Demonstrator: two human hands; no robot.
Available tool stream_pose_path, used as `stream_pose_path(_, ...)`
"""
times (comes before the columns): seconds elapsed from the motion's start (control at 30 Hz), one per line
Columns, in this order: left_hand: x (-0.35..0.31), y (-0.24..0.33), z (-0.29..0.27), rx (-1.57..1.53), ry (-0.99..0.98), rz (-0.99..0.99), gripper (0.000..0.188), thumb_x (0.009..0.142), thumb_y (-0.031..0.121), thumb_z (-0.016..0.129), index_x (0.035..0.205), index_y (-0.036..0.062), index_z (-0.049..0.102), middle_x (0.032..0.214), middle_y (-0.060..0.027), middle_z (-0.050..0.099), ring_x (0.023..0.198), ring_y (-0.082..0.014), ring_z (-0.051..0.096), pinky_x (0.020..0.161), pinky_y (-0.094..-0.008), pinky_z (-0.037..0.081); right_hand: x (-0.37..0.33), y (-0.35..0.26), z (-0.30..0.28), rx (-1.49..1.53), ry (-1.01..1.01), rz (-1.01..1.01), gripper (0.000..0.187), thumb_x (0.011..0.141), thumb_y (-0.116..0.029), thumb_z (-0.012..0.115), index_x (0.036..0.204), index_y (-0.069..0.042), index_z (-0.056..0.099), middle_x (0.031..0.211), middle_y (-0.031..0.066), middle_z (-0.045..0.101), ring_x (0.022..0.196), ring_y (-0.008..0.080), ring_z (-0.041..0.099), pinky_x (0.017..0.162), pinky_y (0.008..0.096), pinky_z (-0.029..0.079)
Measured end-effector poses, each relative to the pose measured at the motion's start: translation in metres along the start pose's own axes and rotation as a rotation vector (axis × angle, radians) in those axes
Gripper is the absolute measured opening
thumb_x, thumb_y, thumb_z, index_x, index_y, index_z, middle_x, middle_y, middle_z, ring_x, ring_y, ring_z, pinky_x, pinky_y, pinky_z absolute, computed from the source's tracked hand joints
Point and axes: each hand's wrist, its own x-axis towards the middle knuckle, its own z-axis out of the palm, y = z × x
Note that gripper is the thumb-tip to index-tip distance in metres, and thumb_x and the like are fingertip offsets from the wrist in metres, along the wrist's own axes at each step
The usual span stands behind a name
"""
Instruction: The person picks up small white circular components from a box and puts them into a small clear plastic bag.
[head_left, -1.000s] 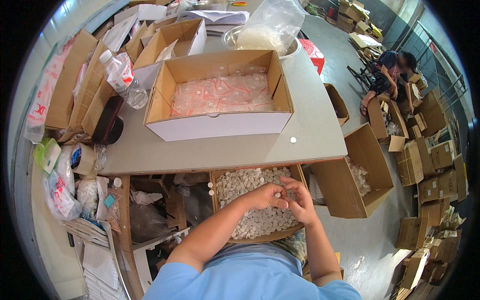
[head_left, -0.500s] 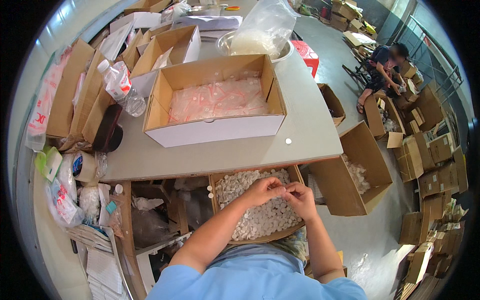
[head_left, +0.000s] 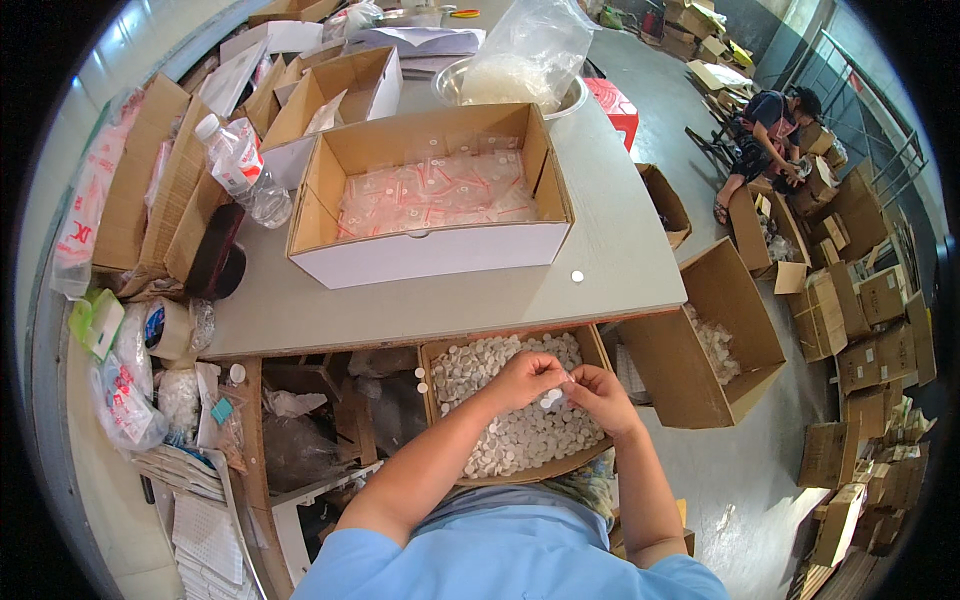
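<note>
Your left hand (head_left: 527,377) and right hand (head_left: 598,393) meet fingertip to fingertip, pinched on small white discs (head_left: 550,400) — the tray (head_left: 590,345) of discs lies directly beneath.

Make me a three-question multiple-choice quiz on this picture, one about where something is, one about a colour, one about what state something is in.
1. Where is the box of white discs that both hands work over?
A. on the tabletop
B. on the person's lap, below the table edge
C. on the floor by the wall

2. What colour is the stool past the table's far end?
A. red
B. blue
C. black

3. What state is the large white-sided box on the table in?
A. taped shut
B. crushed flat
C. open, holding small clear bags

Answers: 1 B, the left hand and right hand meet over it below the edge. 2 A, it is plainly red. 3 C, its flaps stand up and bags show inside.
</note>
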Motion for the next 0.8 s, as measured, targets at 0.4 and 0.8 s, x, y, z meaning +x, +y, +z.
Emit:
stream_pose_path(0.4, -0.005, 0.006, 0.005, 0.005, 0.062, 0.002, 0.017, 0.089, 0.018, 0.058, 0.077, 0.0048, 0.058, 0.068, 0.0046, 0.052, 0.063, -0.0040, 0.045, 0.055, -0.0222, 0.037, -0.009, -0.001, 0.003, -0.032, 0.015, -0.082, 0.010, 0.085, -0.012, 0.055, 0.078, -0.006, 0.055, 0.072, -0.0054, 0.050, 0.067, 0.0050, 0.044, 0.059, 0.0220, 0.037)
stream_pose_path(0.8, -0.030, 0.032, 0.057, 0.732, -0.643, -0.112, 0.043, 0.081, 0.035, 0.067, 0.106, 0.0020, 0.057, 0.078, -0.0112, 0.064, 0.075, -0.0211, 0.062, 0.066, -0.0330, 0.049, -0.077, -0.062, -0.114, 0.179, 1.023, -0.302, 0.019, 0.090, -0.020, 0.059, 0.076, -0.009, 0.053, 0.065, -0.0052, 0.048, 0.057, 0.0035, 0.041, 0.049, 0.0195, 0.033)
